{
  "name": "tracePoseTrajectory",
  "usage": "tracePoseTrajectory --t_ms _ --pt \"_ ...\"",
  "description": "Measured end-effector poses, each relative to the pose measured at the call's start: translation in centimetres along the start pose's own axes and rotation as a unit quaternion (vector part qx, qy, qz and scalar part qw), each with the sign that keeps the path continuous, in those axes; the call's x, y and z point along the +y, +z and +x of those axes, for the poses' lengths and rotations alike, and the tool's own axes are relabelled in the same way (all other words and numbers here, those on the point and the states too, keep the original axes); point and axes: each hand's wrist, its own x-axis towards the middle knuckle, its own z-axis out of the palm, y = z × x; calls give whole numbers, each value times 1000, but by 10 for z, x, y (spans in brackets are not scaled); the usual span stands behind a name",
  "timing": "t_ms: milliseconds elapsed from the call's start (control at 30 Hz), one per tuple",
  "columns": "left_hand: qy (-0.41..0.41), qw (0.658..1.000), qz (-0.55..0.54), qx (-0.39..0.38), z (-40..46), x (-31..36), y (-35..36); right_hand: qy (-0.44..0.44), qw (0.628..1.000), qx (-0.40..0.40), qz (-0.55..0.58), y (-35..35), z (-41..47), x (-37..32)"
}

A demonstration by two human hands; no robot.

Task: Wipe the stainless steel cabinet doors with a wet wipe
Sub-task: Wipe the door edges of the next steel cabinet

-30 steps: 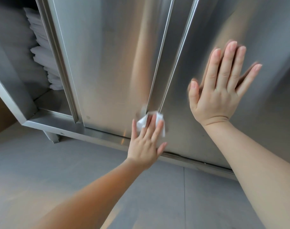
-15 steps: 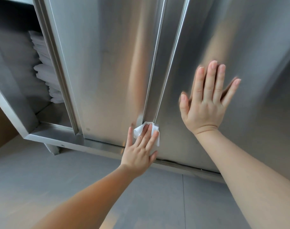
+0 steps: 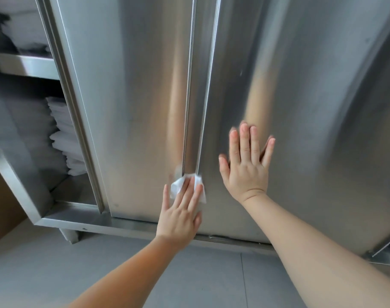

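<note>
Two stainless steel cabinet doors fill the view: a left door point(image 3: 134, 107) and a right door point(image 3: 312, 96), meeting at a recessed vertical handle strip point(image 3: 197, 103). My left hand point(image 3: 180, 212) presses a white wet wipe point(image 3: 178, 185) with straight fingers against the foot of that strip, near the doors' lower edge. My right hand point(image 3: 247, 165) lies flat with spread fingers on the right door, just right of the strip. Most of the wipe is hidden under my fingers.
At the left the cabinet stands open, showing a metal shelf point(image 3: 22, 63) and stacks of folded white cloths point(image 3: 65, 138). The cabinet's bottom rail point(image 3: 96, 225) and a short leg point(image 3: 70, 235) sit above a grey tiled floor point(image 3: 56, 267).
The view has tilted upward, so both hands sit lower in the frame. My left hand stays with the wipe at the foot of the handle strip; my right hand stays flat on the right door.
</note>
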Motion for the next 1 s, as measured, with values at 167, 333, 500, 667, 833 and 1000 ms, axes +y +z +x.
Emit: tracePoseTrajectory --t_ms 167,333,500,667,833,1000 --pt "-20 1000 -5 18 45 -5 -58 23 996 -64 50 -33 4 -9" --pt "-25 990 1 139 183 -15 -189 59 993 20 104 -66 79 -1" --pt "-33 981 -1 189 266 -21 -283 84 989 87 84 -92 211 29" --pt "-21 973 -66 218 241 -15 -243 58 997 43 26 -83 229 36" --pt "7 985 -48 165 172 -16 -164 52 998 22 -3 -86 229 36" --pt "1 992 -83 93 130 -10 -134 48 999 -20 13 -97 229 38"
